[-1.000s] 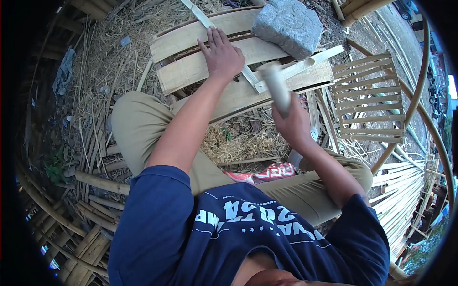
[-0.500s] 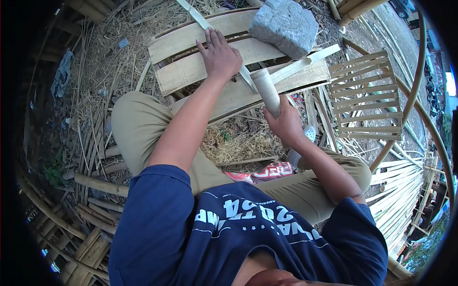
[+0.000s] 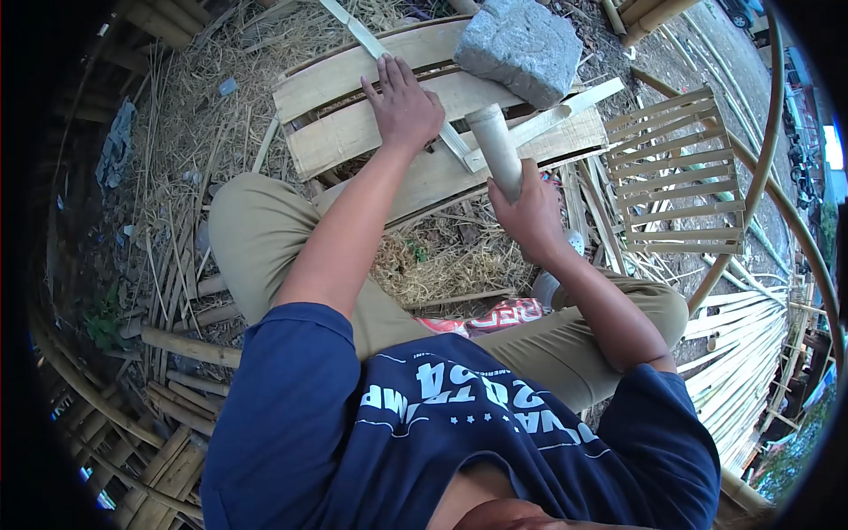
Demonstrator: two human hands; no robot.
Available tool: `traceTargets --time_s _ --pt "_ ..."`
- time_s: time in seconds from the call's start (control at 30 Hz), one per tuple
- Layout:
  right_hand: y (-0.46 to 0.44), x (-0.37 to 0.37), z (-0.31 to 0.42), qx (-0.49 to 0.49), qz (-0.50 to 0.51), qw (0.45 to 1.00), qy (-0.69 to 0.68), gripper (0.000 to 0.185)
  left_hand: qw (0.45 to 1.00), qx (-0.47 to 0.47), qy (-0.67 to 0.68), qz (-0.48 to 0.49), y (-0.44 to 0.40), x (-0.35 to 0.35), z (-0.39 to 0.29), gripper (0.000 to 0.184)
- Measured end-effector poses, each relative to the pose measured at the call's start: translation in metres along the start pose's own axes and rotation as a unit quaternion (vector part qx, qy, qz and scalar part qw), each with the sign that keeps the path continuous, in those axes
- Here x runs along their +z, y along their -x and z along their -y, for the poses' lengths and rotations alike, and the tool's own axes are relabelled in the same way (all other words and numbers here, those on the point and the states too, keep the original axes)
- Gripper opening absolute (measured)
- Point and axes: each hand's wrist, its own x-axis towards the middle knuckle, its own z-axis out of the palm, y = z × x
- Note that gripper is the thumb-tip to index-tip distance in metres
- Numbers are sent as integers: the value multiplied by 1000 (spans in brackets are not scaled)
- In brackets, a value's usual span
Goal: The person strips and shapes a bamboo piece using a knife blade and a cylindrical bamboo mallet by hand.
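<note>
My left hand (image 3: 406, 110) lies with fingers spread on a long pale bamboo strip (image 3: 364, 37) that runs diagonally across a low slatted bench (image 3: 340, 141). Wrapped round the lower end of a thick bamboo tube (image 3: 496, 146) is my right hand (image 3: 530, 212). The tube points away from me, its upper end in front of the bench slats and near the strip's close end. Another bamboo strip (image 3: 594, 99) slants across the bench's right part, meeting the first near the tube. Whether the tube touches either strip, I cannot tell.
A grey stone block (image 3: 519, 51) rests on the bench's far right part. To the right stands a slatted bamboo rack (image 3: 676, 172), with many split bamboo strips (image 3: 738, 362) below it. Straw and shavings (image 3: 433, 269) cover the ground between my legs.
The bamboo tube in my right hand has moved slightly up and away from me. My left hand stays spread on the strip.
</note>
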Motion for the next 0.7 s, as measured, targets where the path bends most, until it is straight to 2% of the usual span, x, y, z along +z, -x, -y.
traceTargets --time_s 0.17,0.27,0.3,0.4,0.53,0.7 --pt "4 22 -9 11 37 999 1 42 1000 0 -11 -7 -1 1 -1 78" --pt "6 7 -3 14 -6 999 -43 42 1000 -2 -7 -6 -2 1 0 78" --pt "11 6 2 24 -94 989 -116 42 1000 -3 -2 -3 -2 1 -1 78" --pt "1 -5 8 20 90 993 75 42 1000 -7 4 -13 0 2 1 78" --pt "-13 -3 3 -22 76 994 72 43 1000 -14 -10 25 -3 -2 -2 79" --pt "-2 -6 4 19 0 1000 -10 46 1000 -5 -1 11 0 -3 -2 78"
